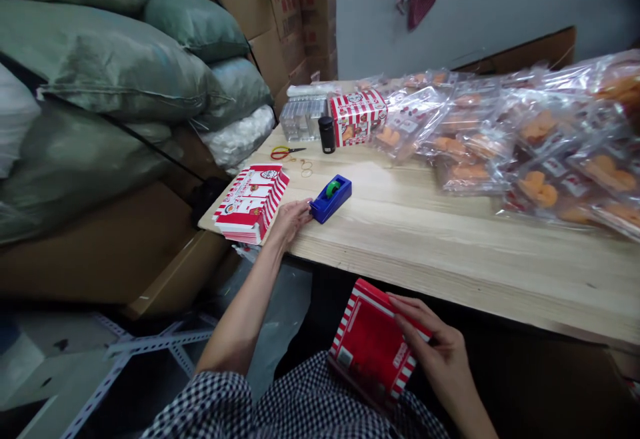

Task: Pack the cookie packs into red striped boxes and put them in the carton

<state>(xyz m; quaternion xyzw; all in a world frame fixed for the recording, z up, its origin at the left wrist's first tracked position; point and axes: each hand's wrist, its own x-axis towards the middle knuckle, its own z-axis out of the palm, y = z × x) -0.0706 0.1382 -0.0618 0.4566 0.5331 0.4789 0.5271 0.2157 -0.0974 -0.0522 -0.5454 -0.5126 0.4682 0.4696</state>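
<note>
My left hand (pixel 295 217) reaches over the table's front edge, its fingers closed in a pinch at the cutting end of a blue tape dispenser (pixel 334 200). A green roll of tape (pixel 333 189) sits in the dispenser; the strip at my fingertips is too small to see clearly. Above my lap, my right hand (pixel 435 339) grips a red carton with striped white edges (pixel 373 342), tilted, fingers along its upper right side. Just left of my left hand lies a stack of flat red-and-white printed cartons (pixel 253 202).
On the wooden table (pixel 425 225) are scissors (pixel 286 152), a black bottle (pixel 327 135), an assembled striped box (pixel 358 117) and clear plastic packs (pixel 303 115). Many clear bags with orange items (pixel 467 152) cover the right back. Full sacks (pixel 115 59) pile up left.
</note>
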